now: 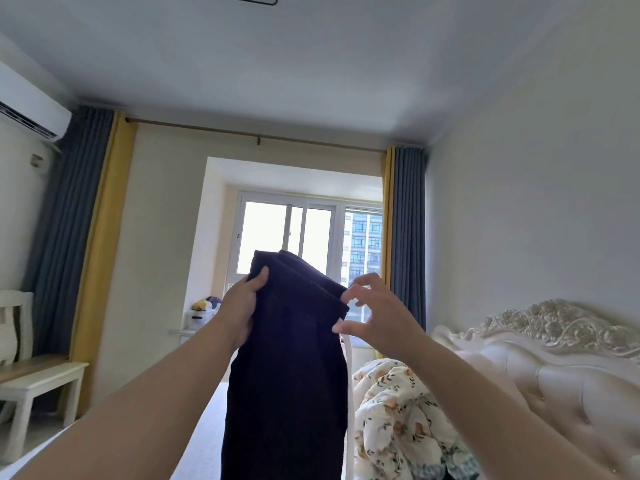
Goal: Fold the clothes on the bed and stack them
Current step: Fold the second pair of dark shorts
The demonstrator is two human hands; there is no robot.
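A dark garment (287,368), navy or near black, hangs upright in the air in front of the person, its long axis vertical and its lower end running out of the bottom of the view. Its top end points up toward the window (304,233) and carries a ribbed band along the upper edge; the cloth below falls in a narrow, fairly flat column with a few soft lengthwise folds. A white cord (349,393) dangles along its right edge. The left hand (242,306) grips the upper left edge, thumb pressed on the front. The right hand (372,310) is at the upper right corner with fingers spread and loosely curled, fingertips at the band, holding nothing firmly. Below and to the right lies a floral quilt (398,417) on the bed (554,386).
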